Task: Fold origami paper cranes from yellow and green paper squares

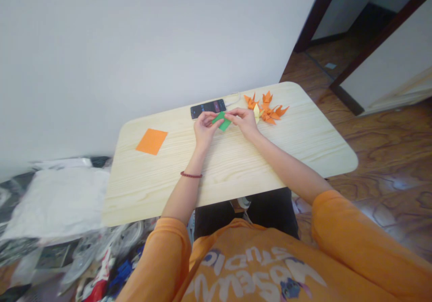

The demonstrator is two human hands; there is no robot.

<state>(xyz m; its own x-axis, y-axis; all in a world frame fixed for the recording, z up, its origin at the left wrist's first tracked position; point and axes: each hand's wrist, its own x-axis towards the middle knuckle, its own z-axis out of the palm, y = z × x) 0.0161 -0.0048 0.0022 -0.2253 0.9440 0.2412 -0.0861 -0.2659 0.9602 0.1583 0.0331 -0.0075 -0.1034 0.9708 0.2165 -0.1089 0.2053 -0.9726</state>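
Note:
A small green piece of folded paper [223, 125] is held up over the table between both hands. My left hand [204, 128] pinches its left edge, thumb on top. At its upper right corner, the fingertips of my right hand [245, 121] are closed on it. Just beyond the hands lies a phone [206, 107] with its screen lit. Several folded orange paper shapes [269, 113] sit to the right of my right hand, with a pale yellow folded piece [257, 112] among them, partly hidden by that hand.
A flat square of orange paper [151, 141] lies on the left of the light wooden table [162, 185]. A white cable [235, 99] runs from the phone. The wall [151, 45] stands behind the table. Bags and clutter [60, 203] fill the floor at left; a doorway is at upper right.

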